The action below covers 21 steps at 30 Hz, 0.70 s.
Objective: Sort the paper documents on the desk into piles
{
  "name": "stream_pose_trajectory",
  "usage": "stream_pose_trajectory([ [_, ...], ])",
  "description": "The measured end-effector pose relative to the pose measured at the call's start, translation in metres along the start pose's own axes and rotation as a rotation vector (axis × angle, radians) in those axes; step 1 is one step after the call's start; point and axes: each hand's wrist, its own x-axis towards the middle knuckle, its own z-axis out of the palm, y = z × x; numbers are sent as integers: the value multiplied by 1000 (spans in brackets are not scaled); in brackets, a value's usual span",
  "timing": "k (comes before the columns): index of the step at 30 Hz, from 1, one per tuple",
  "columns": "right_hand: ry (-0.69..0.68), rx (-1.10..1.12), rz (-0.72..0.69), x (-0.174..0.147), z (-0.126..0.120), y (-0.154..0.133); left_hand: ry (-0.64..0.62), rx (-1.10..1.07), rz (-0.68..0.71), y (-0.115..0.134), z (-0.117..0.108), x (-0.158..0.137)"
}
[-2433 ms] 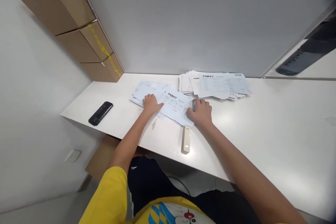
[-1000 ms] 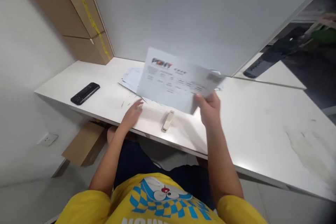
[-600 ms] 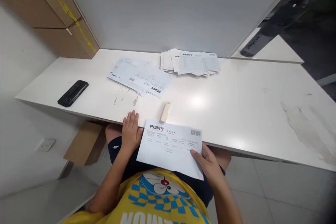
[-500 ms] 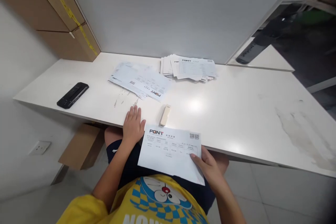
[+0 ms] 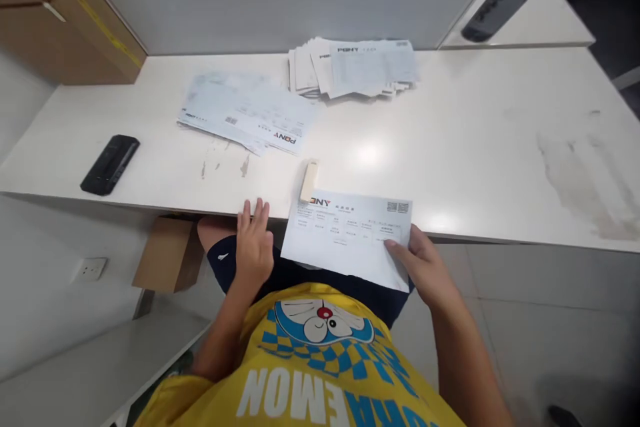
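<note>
My right hand (image 5: 417, 260) grips the right edge of a white printed sheet (image 5: 350, 240) marked PONY, thumb on top and fingers beneath. The sheet sticks out over the table's front edge above my lap. A small cream stapler (image 5: 309, 180) lies on the table, covering the sheet's upper left corner; whether the corner is under it or between its jaws I cannot tell. My left hand (image 5: 254, 243) holds nothing, fingers stretched out at the table edge, left of the sheet.
Several loose printed sheets (image 5: 245, 110) lie on the white table (image 5: 475, 147), with a thicker paper stack (image 5: 355, 70) by the back panel. A black phone (image 5: 110, 165) is at the left. Cardboard boxes (image 5: 90, 47) stand at the back left, and a dark bottle (image 5: 505, 3) at the back right.
My right hand has moved the sheet forward, so its upper left corner meets the stapler. My left hand has drawn back to the table edge. The view has tilted downward.
</note>
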Motion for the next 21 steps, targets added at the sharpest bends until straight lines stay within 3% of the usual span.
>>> stream_pose_trajectory([
  [3,38,4,-24,0,0,5,-150,-155,91,4,-3,61],
  [6,37,33,-19,1,5,9,-199,-176,176,19,18,116],
  [8,29,44,-1,1,9,10,-240,-149,202,32,36,134],
  [11,41,23,0,1,14,12,-247,-97,176,48,55,131],
  [15,20,-40,-29,9,10,20,-178,-6,73,61,54,113],
  [18,12,-179,-87,32,-6,15,-239,-15,22,66,43,113],
  [21,55,-327,-233,63,-38,-10,-296,-87,10,59,28,127],
])
